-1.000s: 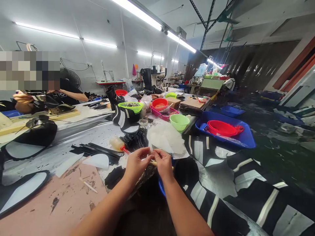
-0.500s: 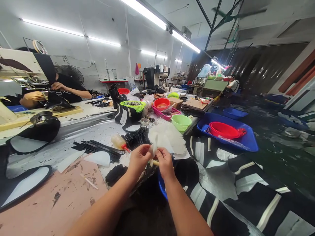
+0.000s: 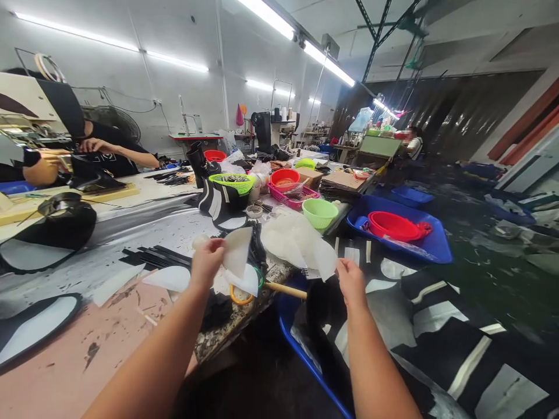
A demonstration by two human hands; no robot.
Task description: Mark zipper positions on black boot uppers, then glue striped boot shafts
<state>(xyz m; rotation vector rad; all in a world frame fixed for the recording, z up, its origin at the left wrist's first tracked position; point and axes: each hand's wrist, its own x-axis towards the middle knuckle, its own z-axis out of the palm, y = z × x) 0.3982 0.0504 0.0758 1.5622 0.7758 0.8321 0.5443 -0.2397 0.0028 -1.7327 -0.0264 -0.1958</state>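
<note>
My left hand (image 3: 207, 265) pinches a thin white curved piece of sheet (image 3: 238, 249) by its edge, over the front of the table. Another white piece (image 3: 248, 280) lies just below it, next to an orange ring-shaped handle (image 3: 241, 298). Out to the right, my right hand (image 3: 351, 281) grips a second white piece of sheet (image 3: 326, 262) between thumb and fingers. Behind and between the hands is a pile of similar white pieces (image 3: 288, 230). A wooden handle (image 3: 286, 290) juts over the table edge. Black strips (image 3: 159, 262) lie left of my left hand.
Black boot panels with white patches (image 3: 458, 343) spread at the right. A blue tub (image 3: 437, 241) holds red basins. Green baskets (image 3: 320, 212) and a pink basket (image 3: 286, 196) stand further back. At the left, a co-worker (image 3: 117, 154) sits at a sewing machine (image 3: 37, 110).
My hands were together over the table edge and have moved apart, left and right. Each now holds a separate white piece, and the orange ring handle has come into view.
</note>
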